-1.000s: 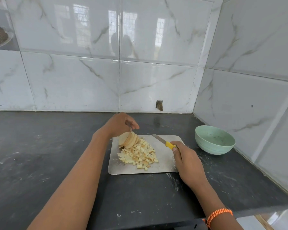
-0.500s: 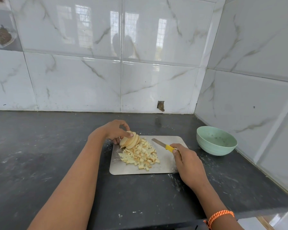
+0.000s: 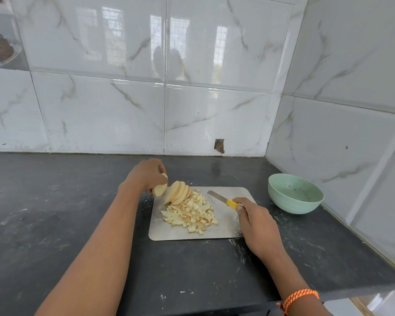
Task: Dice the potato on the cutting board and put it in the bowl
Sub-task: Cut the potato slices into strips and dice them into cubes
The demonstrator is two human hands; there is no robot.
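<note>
On a dark counter (image 3: 55, 224), slices (image 3: 178, 195) and dice (image 3: 192, 213) are spread on the board (image 3: 224, 226). A slice (image 3: 160, 190) is pinched by the left hand (image 3: 146, 173); the knife (image 3: 224, 200) is gripped by the right hand (image 3: 258, 222). The bowl (image 3: 294, 193) is set right of the board.

Left hand (image 3: 146, 173) holds potato slice (image 3: 160, 190); right hand (image 3: 257, 221) grips knife (image 3: 222, 200).

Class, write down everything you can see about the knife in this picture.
The knife is small, with a plain grey blade that looks like metal and a yellow handle that looks like plastic. It lies low over the right part of the cutting board, its tip pointing up and left toward the diced potato. The right hand grips the handle, hiding its rear end. The blade is clear of the potato pieces; whether it touches the board cannot be told.
</note>
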